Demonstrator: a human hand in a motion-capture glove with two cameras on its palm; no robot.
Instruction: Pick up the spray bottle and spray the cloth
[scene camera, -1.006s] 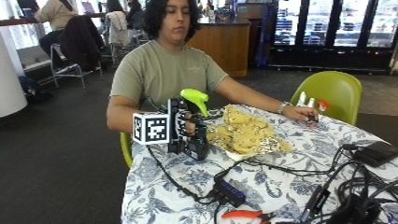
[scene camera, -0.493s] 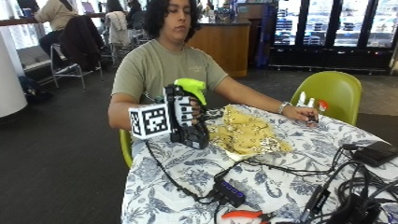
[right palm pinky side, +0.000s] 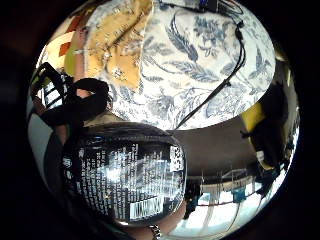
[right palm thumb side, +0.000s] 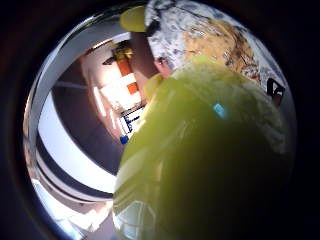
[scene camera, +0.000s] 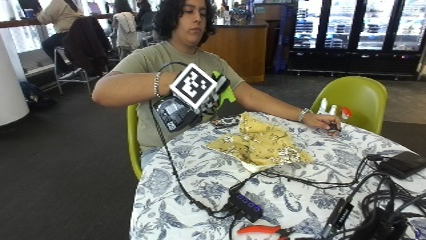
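In the outside view my gloved right hand (scene camera: 214, 103) grips a spray bottle (scene camera: 174, 113) in the air above the table's near-left edge. The bottle has a dark body and a lime-green trigger head (scene camera: 227, 93), and it is tilted well off upright, head toward the cloth. A crumpled yellow cloth (scene camera: 263, 145) lies on the floral tablecloth (scene camera: 200, 175), to the right of and below the bottle. The little finger side palm view is filled by the bottle's printed label (right palm pinky side: 127, 175), with the cloth (right palm pinky side: 117, 45) beyond. The green head (right palm thumb side: 210, 150) fills the thumb side palm view.
The person's bare left hand (scene camera: 326, 123) rests on the table's far side by small bottles (scene camera: 333, 107). A USB hub (scene camera: 246, 205), cables (scene camera: 313, 182), a black box (scene camera: 403, 163) and an orange tool (scene camera: 259, 231) lie at the front. A green chair (scene camera: 353, 97) stands behind.
The hand has lifted the spray bottle off the table and tipped it from upright to steeply tilted. The cloth and the bare hand have stayed put.
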